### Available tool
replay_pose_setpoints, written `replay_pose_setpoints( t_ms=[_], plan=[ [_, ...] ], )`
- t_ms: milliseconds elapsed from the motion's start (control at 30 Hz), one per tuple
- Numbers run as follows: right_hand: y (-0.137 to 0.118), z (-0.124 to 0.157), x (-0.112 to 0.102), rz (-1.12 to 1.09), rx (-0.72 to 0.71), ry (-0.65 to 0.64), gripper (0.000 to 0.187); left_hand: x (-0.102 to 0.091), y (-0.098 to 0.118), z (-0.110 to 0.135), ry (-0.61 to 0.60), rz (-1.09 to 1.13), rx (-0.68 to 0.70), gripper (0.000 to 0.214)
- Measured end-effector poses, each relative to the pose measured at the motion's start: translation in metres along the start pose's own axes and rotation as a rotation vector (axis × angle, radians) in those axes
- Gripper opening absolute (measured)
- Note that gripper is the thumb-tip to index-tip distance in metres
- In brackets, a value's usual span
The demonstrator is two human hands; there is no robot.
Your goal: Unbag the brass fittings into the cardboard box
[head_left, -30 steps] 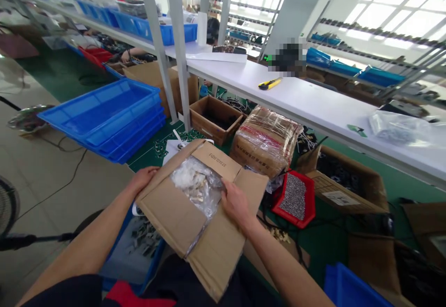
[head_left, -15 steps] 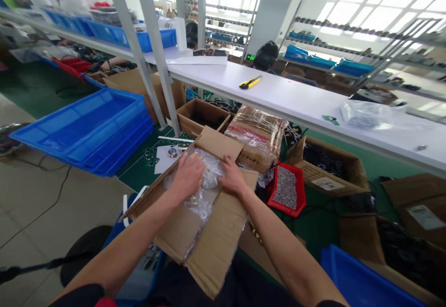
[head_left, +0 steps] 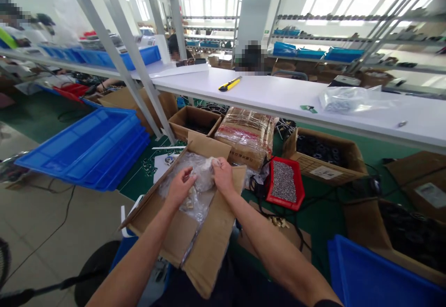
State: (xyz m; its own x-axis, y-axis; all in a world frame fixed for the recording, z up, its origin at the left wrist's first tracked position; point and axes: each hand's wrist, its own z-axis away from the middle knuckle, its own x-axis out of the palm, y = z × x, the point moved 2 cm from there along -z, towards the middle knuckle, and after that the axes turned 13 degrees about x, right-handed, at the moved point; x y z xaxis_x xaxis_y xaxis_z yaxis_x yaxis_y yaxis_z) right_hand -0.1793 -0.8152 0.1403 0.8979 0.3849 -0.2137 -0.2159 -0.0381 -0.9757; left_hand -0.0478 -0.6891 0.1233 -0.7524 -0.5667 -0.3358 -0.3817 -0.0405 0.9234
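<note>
An opened cardboard box [head_left: 216, 218] lies before me with its flaps folded out. Inside it is a clear plastic bag [head_left: 204, 179], crumpled, with a few small brass-coloured pieces [head_left: 189, 202] showing near it. My right hand [head_left: 222, 176] pinches a bunched part of the bag at the box's right side. On the left, my left hand [head_left: 180, 187] hovers over or rests lightly on the bag, its fingers half curled and apart. Whatever else lies under the plastic is hidden.
A white shelf [head_left: 275, 93] crosses ahead, carrying a yellow utility knife [head_left: 230, 84]. Stacked blue trays [head_left: 83, 144] stand left. A red bin [head_left: 285, 184] of small metal parts, a wrapped carton [head_left: 245, 135] and a box of black parts [head_left: 324, 156] sit to the right and beyond.
My right hand has bunched up and lifted some of the plastic. My left hand has drawn back slightly, its fingers now curled instead of flat. The camera view has shifted.
</note>
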Motion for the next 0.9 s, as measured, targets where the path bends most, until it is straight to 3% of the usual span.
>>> replay_pose_setpoints(
  t_ms=[100, 233, 333, 400, 533, 633, 800, 900],
  plan=[
    [-0.023, 0.015, 0.014, -0.363, 0.086, -0.073, 0.026, 0.015, -0.002, 0.023, 0.172, 0.416, -0.214, 0.053],
    [-0.06, 0.036, 0.033, -0.723, 0.116, -0.336, 0.023, 0.035, 0.0, 0.044, 0.018, 0.97, -0.485, 0.054],
    [-0.066, 0.045, 0.039, -0.774, 0.148, -0.49, 0.024, 0.03, 0.012, 0.045, -0.002, 1.151, -0.508, 0.059],
    [-0.054, 0.043, 0.036, -0.815, 0.197, -0.448, 0.024, 0.02, 0.018, 0.045, -0.016, 1.144, -0.518, 0.06],
    [-0.017, 0.02, 0.017, -0.873, 0.259, -0.163, 0.027, 0.011, 0.018, 0.054, -0.248, 1.078, -0.55, 0.045],
    [0.005, 0.009, 0.008, -0.686, 0.307, -0.099, 0.026, 0.009, 0.006, 0.06, -0.207, 0.919, -0.461, 0.039],
    [0.022, 0.021, -0.013, -0.004, 0.235, 0.041, 0.016, -0.001, -0.011, 0.051, 0.041, 0.498, -0.337, 0.043],
    [0.026, 0.031, -0.024, 0.251, 0.166, -0.028, 0.012, -0.003, -0.015, 0.043, 0.092, 0.39, -0.309, 0.035]
  ],
)
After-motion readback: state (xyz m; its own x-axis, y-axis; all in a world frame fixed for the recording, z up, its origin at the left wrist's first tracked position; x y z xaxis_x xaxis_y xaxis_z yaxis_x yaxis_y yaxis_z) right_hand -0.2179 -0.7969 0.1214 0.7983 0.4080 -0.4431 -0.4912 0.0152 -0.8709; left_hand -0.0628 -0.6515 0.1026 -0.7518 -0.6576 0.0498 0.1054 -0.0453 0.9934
